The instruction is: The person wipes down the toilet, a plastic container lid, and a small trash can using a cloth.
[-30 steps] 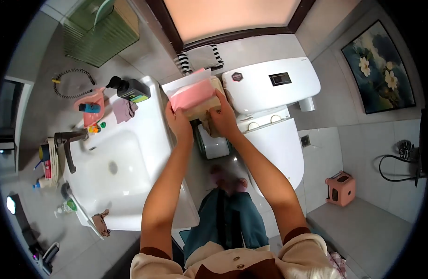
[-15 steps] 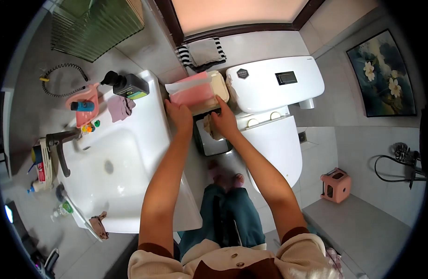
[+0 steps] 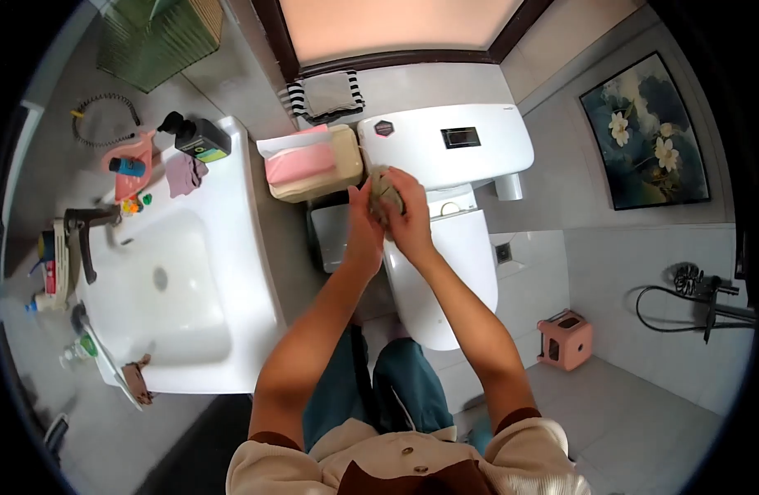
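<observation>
Left hand and right hand press together around a crumpled cloth above the toilet's left edge, seemingly keeping it bunched, while left of the toilet a cream box supports a pink pack.

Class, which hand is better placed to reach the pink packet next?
Probably the left hand: it is nearer the pink packet, while the right hand is nearer the toilet tank. Both hold the bunched cloth.

Looked forward and down from the head, above and behind the left hand and right hand, far enough back to show both arms.
</observation>
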`<action>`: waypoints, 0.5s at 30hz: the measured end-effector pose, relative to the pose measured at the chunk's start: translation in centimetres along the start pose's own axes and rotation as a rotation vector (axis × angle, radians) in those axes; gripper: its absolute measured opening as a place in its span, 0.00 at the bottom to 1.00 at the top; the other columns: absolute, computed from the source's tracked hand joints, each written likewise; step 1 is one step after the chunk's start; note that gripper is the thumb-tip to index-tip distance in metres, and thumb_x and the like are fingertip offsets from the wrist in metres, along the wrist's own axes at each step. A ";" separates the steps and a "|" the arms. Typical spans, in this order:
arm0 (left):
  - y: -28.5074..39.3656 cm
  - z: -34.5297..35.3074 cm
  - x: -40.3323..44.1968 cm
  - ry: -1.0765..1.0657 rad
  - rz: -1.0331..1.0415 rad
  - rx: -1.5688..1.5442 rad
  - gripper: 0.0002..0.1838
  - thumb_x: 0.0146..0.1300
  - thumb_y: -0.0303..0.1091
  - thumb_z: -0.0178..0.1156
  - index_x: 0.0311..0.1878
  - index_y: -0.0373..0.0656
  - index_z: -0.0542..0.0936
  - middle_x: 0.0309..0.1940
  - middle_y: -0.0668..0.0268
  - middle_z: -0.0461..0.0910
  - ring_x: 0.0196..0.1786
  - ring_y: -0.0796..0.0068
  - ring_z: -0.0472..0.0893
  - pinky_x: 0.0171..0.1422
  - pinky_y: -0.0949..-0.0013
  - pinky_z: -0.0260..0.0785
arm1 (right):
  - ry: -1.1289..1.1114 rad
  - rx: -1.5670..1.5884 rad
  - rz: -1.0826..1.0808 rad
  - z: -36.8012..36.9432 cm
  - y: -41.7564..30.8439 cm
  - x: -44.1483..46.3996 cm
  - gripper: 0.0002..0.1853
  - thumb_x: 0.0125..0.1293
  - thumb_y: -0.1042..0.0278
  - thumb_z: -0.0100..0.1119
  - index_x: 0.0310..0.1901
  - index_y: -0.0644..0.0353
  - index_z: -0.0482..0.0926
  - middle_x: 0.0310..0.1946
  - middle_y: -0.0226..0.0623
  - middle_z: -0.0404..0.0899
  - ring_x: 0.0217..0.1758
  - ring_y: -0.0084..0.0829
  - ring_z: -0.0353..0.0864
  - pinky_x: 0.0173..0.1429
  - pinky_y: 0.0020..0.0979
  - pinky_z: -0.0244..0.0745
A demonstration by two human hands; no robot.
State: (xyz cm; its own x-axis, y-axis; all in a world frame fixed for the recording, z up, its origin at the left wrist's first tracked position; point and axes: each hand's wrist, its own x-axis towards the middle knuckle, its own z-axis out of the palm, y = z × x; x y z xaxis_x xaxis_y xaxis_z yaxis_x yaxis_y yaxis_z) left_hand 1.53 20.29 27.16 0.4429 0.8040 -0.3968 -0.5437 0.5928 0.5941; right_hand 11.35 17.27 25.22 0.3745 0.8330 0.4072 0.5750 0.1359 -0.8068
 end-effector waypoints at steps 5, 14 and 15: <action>-4.3 1.4 -1.6 0.198 0.079 0.404 0.34 0.75 0.58 0.40 0.73 0.42 0.62 0.68 0.61 0.68 0.68 0.69 0.67 0.69 0.63 0.57 | 0.089 -0.382 -0.011 -2.3 5.2 3.3 0.26 0.64 0.72 0.59 0.65 0.57 0.70 0.67 0.48 0.65 0.70 0.51 0.62 0.70 0.45 0.60; -14.1 -6.6 -7.5 0.503 -0.113 0.397 0.22 0.77 0.46 0.43 0.62 0.40 0.72 0.52 0.63 0.78 0.54 0.71 0.75 0.58 0.66 0.68 | -0.114 -0.349 -0.375 0.1 7.4 1.7 0.22 0.58 0.80 0.55 0.55 0.54 0.77 0.62 0.37 0.72 0.65 0.50 0.70 0.60 0.48 0.67; -14.4 -7.1 -8.0 0.517 -0.121 0.432 0.21 0.77 0.44 0.44 0.62 0.40 0.73 0.51 0.63 0.78 0.53 0.72 0.76 0.56 0.66 0.68 | -0.097 -0.342 -0.394 0.0 7.1 0.1 0.21 0.57 0.80 0.55 0.53 0.54 0.78 0.61 0.36 0.73 0.63 0.49 0.71 0.59 0.47 0.68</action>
State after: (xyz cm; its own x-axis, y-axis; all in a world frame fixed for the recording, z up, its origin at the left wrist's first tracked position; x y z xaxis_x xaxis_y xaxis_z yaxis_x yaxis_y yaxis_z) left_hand 0.76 5.67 16.81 0.0271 0.7164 -0.6972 -0.1307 0.6940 0.7080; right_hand 15.42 18.30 19.52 0.0227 0.8024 0.5964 0.8688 0.2793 -0.4088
